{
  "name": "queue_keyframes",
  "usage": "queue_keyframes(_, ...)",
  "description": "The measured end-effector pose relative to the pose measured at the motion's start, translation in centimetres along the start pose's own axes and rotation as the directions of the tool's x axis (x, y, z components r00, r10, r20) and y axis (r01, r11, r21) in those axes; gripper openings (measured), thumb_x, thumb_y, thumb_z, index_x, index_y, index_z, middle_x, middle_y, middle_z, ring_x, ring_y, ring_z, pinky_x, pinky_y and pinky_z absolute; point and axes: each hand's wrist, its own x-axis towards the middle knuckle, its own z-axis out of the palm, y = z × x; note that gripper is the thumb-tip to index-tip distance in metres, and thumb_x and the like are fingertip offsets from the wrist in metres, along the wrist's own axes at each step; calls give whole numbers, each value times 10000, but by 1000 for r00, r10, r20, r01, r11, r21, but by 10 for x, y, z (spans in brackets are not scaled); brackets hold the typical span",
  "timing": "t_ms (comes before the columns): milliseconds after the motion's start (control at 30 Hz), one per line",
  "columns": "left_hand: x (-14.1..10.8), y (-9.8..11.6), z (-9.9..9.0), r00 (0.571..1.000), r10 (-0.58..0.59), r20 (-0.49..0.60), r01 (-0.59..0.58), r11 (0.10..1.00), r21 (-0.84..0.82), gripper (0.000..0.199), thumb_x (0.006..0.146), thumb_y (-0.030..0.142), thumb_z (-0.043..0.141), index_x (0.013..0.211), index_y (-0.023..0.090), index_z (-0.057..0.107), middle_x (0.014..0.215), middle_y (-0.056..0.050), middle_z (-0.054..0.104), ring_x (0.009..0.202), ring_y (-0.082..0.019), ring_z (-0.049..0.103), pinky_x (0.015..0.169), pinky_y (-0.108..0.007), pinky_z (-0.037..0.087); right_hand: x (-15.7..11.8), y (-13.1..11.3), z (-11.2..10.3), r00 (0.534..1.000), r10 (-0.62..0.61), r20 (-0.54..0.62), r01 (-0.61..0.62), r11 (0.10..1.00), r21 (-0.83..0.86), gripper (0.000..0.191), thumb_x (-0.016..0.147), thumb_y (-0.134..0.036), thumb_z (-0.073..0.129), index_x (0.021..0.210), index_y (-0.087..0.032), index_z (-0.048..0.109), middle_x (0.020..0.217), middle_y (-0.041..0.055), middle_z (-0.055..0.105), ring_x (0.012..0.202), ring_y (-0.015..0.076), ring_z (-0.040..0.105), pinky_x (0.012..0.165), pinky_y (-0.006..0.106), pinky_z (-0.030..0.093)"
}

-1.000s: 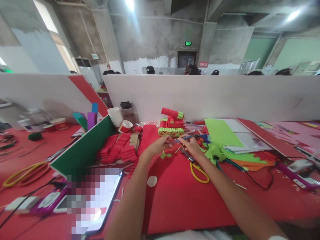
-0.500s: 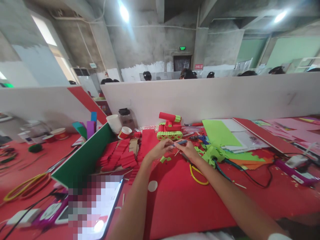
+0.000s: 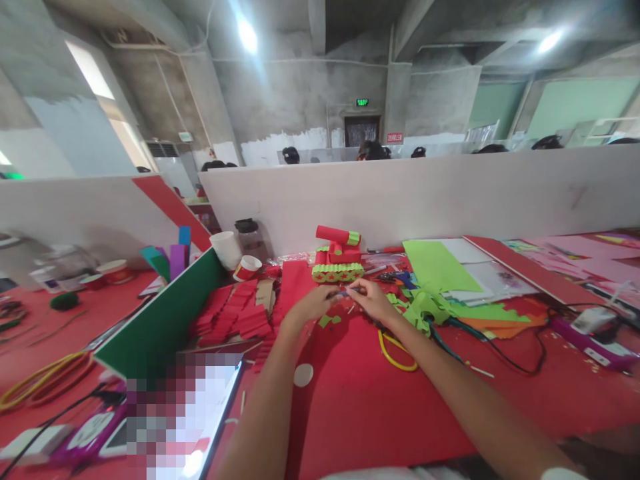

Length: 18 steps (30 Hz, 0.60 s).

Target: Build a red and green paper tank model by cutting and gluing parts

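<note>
Both my hands meet over the red table, just in front of a red and yellow-green paper tank model. Between their fingertips is a slim blue pen-like stick, mostly hidden by the fingers. My left hand closes on its left end. On the other end my right hand is closed in a pinch. Small yellow-green paper scraps lie below the hands, near a white paper disc. A yellow-handled tool rests beside my right wrist.
Red paper strips fill the left, by a green divider board. Paper cups stand behind them. A lit tablet lies front left. Green sheets and a glue-gun-like tool wrapped in green paper are right, with cables.
The blue stick, visible above my right hand before, is now lower and mostly covered between both hands. My left hand has shifted slightly left and down. The camera view has moved a little.
</note>
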Motion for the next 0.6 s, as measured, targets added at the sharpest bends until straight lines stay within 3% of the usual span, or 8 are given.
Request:
queue_keyframes(167, -3, 0, -9, 994, -106, -18, 108, 980, 168, 248, 904, 271, 420, 788, 164, 610, 730, -46, 610, 643, -160, 512, 612, -266, 363, 0, -1, -2, 1000, 14, 5, -13, 993, -117, 246, 832, -340, 594, 1035, -206, 557, 775, -11, 626, 578, 124, 556, 547, 232, 428)
queue_keyframes(333, -6, -6, -13, 977, -203, -68, 213, 948, 238, 228, 883, 241, 448, 794, 154, 639, 790, -94, 642, 717, -200, 571, 667, -289, 391, 1, -5, -12, 999, -29, -18, 23, 961, -276, 231, 831, -296, 576, 1038, -196, 558, 838, 12, 646, 714, 152, 603, 669, 261, 456)
queue_keyframes(500, -15, -10, -8, 898, -397, -189, 437, 848, 300, 192, 843, 263, 523, 801, 128, 652, 889, -169, 633, 873, -313, 610, 775, -389, 433, 2, -16, -21, 1000, -13, 4, 13, 897, -443, 207, 830, -268, 576, 1023, -196, 588, 869, 29, 681, 783, 169, 633, 709, 258, 448)
queue_keyframes(600, -18, -9, -5, 889, -378, -259, 451, 821, 352, 160, 777, 220, 599, 896, 128, 654, 1019, -195, 618, 1014, -353, 576, 840, -421, 425, -1, -21, -23, 998, 6, 57, 28, 817, -576, 158, 837, -249, 578, 984, -206, 619, 865, 33, 702, 786, 171, 642, 693, 244, 421)
